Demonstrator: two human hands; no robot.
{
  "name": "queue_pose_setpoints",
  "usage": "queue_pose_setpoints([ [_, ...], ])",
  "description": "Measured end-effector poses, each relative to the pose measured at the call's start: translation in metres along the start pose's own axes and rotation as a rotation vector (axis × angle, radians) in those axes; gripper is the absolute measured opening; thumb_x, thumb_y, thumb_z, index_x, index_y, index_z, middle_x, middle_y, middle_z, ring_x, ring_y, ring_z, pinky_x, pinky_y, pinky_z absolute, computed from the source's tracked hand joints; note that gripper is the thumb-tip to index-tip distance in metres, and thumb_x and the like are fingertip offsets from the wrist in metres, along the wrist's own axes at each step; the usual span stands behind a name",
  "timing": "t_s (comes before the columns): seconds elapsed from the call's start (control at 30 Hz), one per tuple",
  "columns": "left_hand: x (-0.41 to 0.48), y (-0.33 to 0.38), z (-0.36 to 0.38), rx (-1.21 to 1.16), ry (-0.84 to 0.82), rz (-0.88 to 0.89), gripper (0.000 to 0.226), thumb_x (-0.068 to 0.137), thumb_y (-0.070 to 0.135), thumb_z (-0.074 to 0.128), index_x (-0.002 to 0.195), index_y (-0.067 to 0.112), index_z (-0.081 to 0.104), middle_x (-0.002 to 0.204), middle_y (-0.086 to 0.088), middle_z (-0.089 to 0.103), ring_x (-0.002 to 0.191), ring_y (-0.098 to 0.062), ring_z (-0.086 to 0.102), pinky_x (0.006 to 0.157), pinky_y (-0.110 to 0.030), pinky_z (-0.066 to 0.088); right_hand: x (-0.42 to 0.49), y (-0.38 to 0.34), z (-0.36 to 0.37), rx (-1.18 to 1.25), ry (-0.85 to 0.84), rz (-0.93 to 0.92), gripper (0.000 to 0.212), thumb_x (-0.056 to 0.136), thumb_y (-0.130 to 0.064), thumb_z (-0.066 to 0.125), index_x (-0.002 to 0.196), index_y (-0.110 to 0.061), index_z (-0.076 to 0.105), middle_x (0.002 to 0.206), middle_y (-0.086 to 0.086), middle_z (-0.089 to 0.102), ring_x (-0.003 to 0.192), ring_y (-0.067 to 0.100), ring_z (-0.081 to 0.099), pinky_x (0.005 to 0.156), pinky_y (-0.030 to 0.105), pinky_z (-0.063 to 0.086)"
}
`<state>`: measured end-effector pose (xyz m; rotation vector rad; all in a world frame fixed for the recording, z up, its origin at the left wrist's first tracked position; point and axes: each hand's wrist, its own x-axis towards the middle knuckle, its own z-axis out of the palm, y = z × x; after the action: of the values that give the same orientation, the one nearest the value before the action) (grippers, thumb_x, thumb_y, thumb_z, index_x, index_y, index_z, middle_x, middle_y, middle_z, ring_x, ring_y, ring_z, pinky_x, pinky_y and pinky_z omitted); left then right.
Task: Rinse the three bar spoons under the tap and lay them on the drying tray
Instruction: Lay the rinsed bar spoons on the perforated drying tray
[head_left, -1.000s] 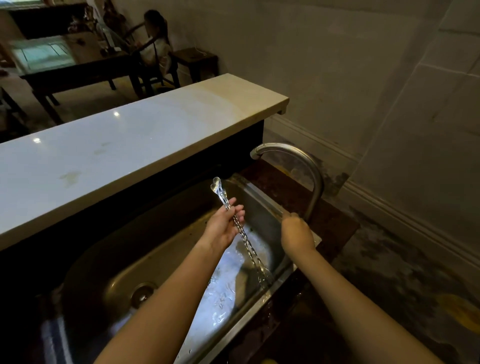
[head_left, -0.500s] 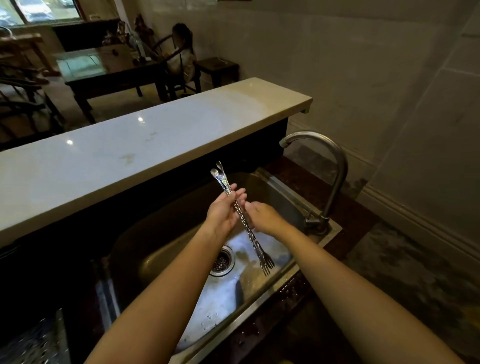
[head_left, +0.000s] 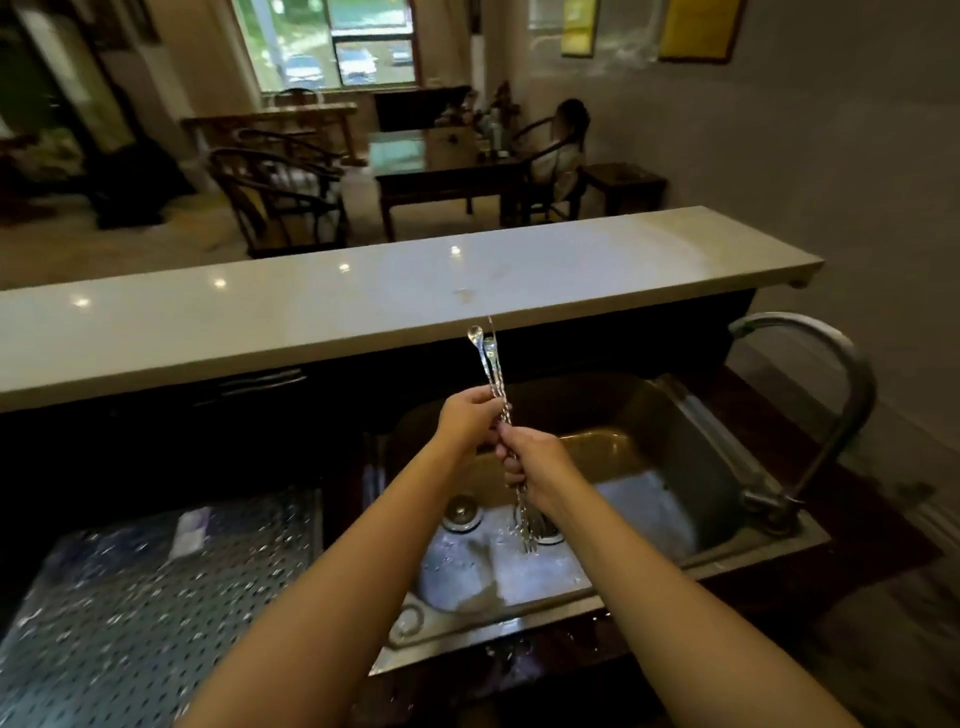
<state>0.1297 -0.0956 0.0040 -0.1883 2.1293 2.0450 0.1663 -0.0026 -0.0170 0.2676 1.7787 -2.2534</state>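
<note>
While gripping spoons (head_left: 491, 364), both hands' fingers (head_left: 511, 470) close

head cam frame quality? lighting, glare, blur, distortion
Head view only: dim indoors, bright window at back blown out; ceiling-light glare spots on the pale counter; wide-angle bends the counter edge and tap; bar spoons glint, shafts motion-smeared between left hand and right hand; wet drying tray sparkles; frame edges soft.
</note>
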Motion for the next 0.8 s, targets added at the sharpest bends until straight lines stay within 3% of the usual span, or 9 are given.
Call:
queue_pose_setpoints([
  [0.07,-0.02,-0.009,-0.016,-0.05,0.076,-0.024,0.011,0.093,0.004,0.048,0.089,0.006,0.059,0.06,-0.007,0.048,0.028,-0.003,0.042,0.03,-0.015,0.034,-0.008,0.01,0.017,-0.018,-0.038,0.022,0.031,0.097,-0.016,0.044,0.069,-0.013,0.058,0.057,0.0,0.044,0.042,0.006,0.03,0.035,0.014,0.022],
  [0.23,-0.07,-0.034,-0.062,-0.189,0.337,-0.088,0.021,0.092,0.005,0.05,0.11,0.006,0.061,0.063,-0.006,0.055,0.031,-0.005,0.045,0.033,-0.016,0.038,-0.028,0.04,0.067,0.0,-0.171,0.116,0.029,0.097,-0.011,0.044,0.07,-0.011,0.055,0.057,0.002,0.043,0.033,0.001,0.031,0.032,0.012,0.022],
  [0.4,-0.103,-0.043,-0.122,-0.199,0.475,-0.079,0.023,0.092,0.001,0.049,0.112,0.0,0.06,0.059,-0.005,0.052,0.026,-0.003,0.043,0.03,-0.014,0.034,-0.043,0.061,0.131,0.0,-0.274,0.169,0.031,0.098,-0.009,0.042,0.067,-0.01,0.051,0.058,0.005,0.042,0.026,-0.001,0.03,0.028,0.011,0.021],
  [0.7,-0.121,-0.037,-0.211,-0.159,0.508,-0.052,0.02,0.092,-0.004,0.043,0.097,0.008,0.058,0.042,0.002,0.051,0.027,-0.003,0.039,0.032,-0.014,0.033,-0.039,0.079,0.214,0.055,-0.385,0.207,0.029,0.098,-0.013,0.042,0.075,-0.01,0.059,0.052,-0.002,0.051,0.033,0.001,0.041,0.032,0.014,0.033],
  [0.8,-0.116,-0.036,-0.243,-0.155,0.504,-0.049,0.023,0.092,-0.003,0.043,0.104,0.007,0.06,0.056,-0.003,0.053,0.039,-0.007,0.046,0.034,-0.015,0.038,-0.031,0.081,0.243,0.082,-0.387,0.207,0.028,0.098,-0.013,0.043,0.079,-0.008,0.063,0.055,0.001,0.06,0.037,0.005,0.054,0.036,0.017,0.044],
])
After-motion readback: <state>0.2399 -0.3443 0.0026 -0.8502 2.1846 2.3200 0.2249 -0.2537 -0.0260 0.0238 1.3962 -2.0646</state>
